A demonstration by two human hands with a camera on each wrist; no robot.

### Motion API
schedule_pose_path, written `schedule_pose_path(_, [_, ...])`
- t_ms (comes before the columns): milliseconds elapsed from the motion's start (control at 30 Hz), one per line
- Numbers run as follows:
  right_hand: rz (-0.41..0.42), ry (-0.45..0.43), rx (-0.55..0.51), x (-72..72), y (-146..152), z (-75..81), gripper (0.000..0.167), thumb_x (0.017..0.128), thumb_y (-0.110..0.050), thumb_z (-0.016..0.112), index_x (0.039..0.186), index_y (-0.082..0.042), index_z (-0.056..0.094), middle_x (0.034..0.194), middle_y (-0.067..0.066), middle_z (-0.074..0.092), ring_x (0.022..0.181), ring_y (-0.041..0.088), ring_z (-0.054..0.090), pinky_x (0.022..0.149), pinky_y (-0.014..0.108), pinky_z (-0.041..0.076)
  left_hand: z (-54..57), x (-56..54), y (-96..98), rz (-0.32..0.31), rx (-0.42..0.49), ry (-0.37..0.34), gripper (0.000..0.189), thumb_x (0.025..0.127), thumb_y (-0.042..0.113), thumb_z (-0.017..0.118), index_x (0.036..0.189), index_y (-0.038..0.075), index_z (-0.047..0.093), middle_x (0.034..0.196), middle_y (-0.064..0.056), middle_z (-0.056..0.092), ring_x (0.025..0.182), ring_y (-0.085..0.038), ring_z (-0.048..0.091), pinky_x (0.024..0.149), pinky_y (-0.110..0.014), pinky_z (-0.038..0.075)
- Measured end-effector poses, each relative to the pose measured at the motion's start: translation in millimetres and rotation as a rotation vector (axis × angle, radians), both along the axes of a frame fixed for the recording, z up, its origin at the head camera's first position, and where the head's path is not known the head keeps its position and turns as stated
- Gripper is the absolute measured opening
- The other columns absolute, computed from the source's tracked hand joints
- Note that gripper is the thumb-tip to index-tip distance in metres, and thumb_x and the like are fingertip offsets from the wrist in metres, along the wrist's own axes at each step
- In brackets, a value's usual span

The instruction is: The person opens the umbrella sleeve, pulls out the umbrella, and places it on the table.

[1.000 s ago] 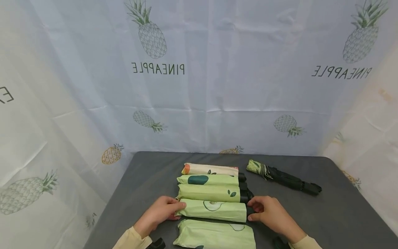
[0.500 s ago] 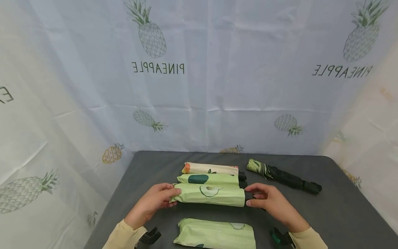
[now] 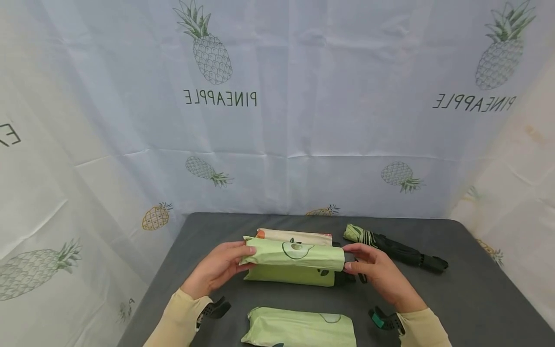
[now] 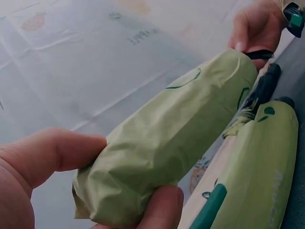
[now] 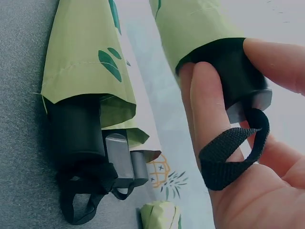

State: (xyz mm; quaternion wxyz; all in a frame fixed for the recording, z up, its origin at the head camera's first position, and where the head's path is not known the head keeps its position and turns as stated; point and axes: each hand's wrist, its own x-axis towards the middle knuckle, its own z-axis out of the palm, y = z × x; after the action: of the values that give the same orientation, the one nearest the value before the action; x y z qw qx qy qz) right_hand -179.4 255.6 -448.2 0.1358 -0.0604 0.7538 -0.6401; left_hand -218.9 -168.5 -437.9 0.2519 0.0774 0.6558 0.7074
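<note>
A folded umbrella in a light green sleeve with an avocado print is held level above the other umbrellas. My left hand grips the sleeve's closed end, thumb on one side and fingers on the other. At the opposite end, my right hand holds the black handle between thumb and fingers. A black wrist strap hangs from that handle over the fingers. Below lies another green-sleeved umbrella, and a cream-sleeved one lies farther back. Between these, a further green one is mostly hidden in the head view.
On the dark grey table, an unsleeved black umbrella with a green tip lies at the back right. A flat green sleeve lies near the front. A pineapple-print curtain stands behind the table.
Both hands have lifted the umbrella off the table and carried it away from me, over the row. It now overlaps the back umbrellas.
</note>
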Motion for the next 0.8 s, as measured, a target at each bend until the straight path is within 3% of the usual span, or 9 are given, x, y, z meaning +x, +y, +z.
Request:
schedule_pose_path(100, [-0.006,0.013,-0.024,-1.6,0.6,-0.4,0.058,0.104,-0.018,0.074,0.153,0.003,0.050,0.147,0.009,0.059,0.119,0.011,0.070,0.106,0.032,0.063,-1.8,-2.9,1.5,-0.011,0.016,-0.004,0.049,0.107,0.022,0.069,0.150,-0.001,0.059,0.131,0.001,0.071,0.120,-0.012,0.071,0.124,-0.053,0.051])
schedule_pose_path(133, [-0.008,0.012,-0.027,-2.0,0.2,-0.1,0.058,0.104,-0.018,0.073,0.153,0.003,0.050,0.144,0.006,0.060,0.117,0.009,0.071,0.105,0.030,0.063,-2.4,-2.9,1.4,-0.014,0.017,-0.005,0.051,0.107,0.021,0.069,0.152,-0.001,0.057,0.132,0.001,0.070,0.120,-0.011,0.071,0.125,-0.053,0.050])
schedule_pose_path(267, [-0.005,0.003,-0.027,-5.2,-1.8,-0.5,0.059,0.107,-0.021,0.070,0.155,0.005,0.048,0.138,0.004,0.065,0.115,0.010,0.072,0.105,0.028,0.063,-3.5,-2.2,0.3,-0.043,0.021,-0.009,0.057,0.108,0.020,0.067,0.158,-0.003,0.049,0.138,-0.001,0.068,0.123,-0.010,0.070,0.126,-0.054,0.049])
schedule_pose_path(467, [0.020,-0.006,-0.060,-10.1,-3.9,-4.0,0.060,0.109,-0.023,0.068,0.155,0.007,0.045,0.133,0.004,0.071,0.116,0.011,0.073,0.106,0.030,0.063,-2.8,-0.1,0.4,-0.055,0.029,0.009,0.067,0.110,0.023,0.065,0.163,-0.005,0.037,0.153,-0.015,0.058,0.127,-0.014,0.069,0.123,-0.051,0.052])
schedule_pose_path(800, [0.030,-0.017,-0.073,-6.6,-2.4,-6.5,0.056,0.112,-0.022,0.062,0.155,0.010,0.046,0.125,-0.004,0.073,0.112,0.009,0.073,0.103,0.030,0.064,-4.6,1.6,5.4,-0.047,-0.018,0.021,0.064,0.108,0.029,0.070,0.157,-0.003,0.045,0.141,-0.011,0.063,0.124,-0.017,0.070,0.121,-0.054,0.054])
